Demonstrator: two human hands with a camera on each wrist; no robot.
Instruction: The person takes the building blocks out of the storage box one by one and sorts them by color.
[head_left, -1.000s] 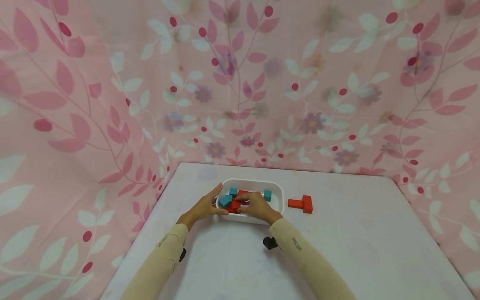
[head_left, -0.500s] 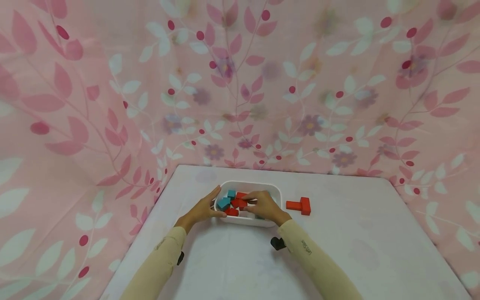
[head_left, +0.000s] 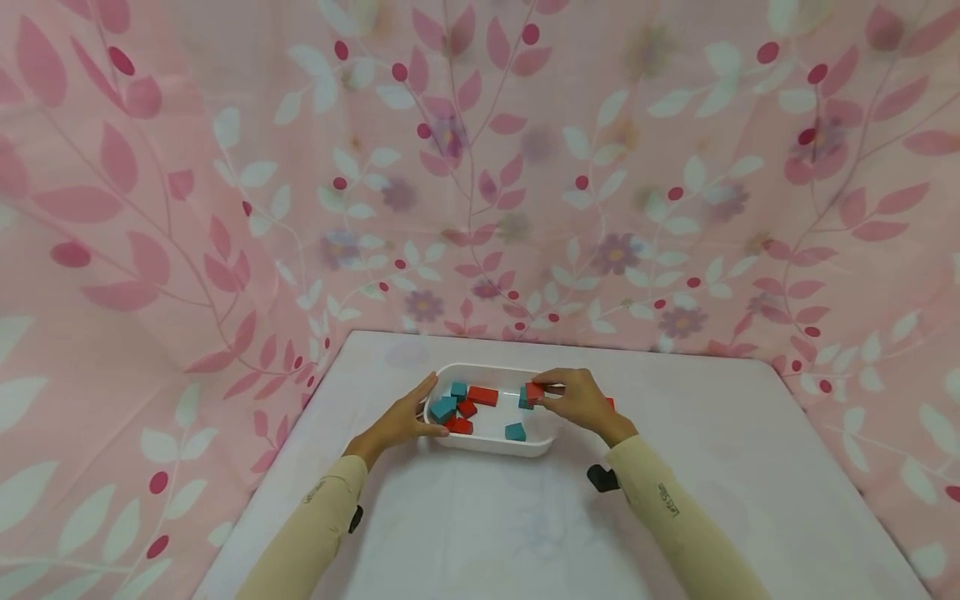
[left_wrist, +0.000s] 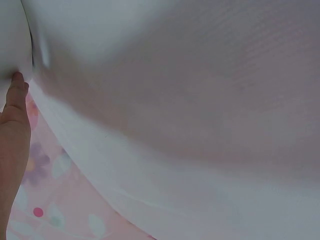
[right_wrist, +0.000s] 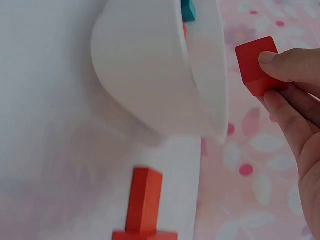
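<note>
Between thumb and fingertips, my right hand (head_left: 581, 400) pinches a red block (head_left: 534, 392), raised over the right end of a white plastic tub (head_left: 491, 446). The right wrist view shows the block (right_wrist: 256, 62) beyond the tub's rim. My left hand (head_left: 401, 417) rests against the tub's left end, its fingers fairly straight along the side and its thumb by the near edge. Inside the tub lie several red and teal blocks: a long red block (head_left: 483, 396), a teal block (head_left: 515, 432) near the front, and others bunched at the left.
Right of the tub, red blocks (right_wrist: 144, 200) form a T on the white table (head_left: 712, 467); in the head view my right hand mostly hides them. Pink floral cloth (head_left: 480, 167) hangs behind and beside the table.
My right hand has lifted a red block out of the pile at the tub's left and carried it right, over the tub's right end. The left hand has stayed at the tub.
</note>
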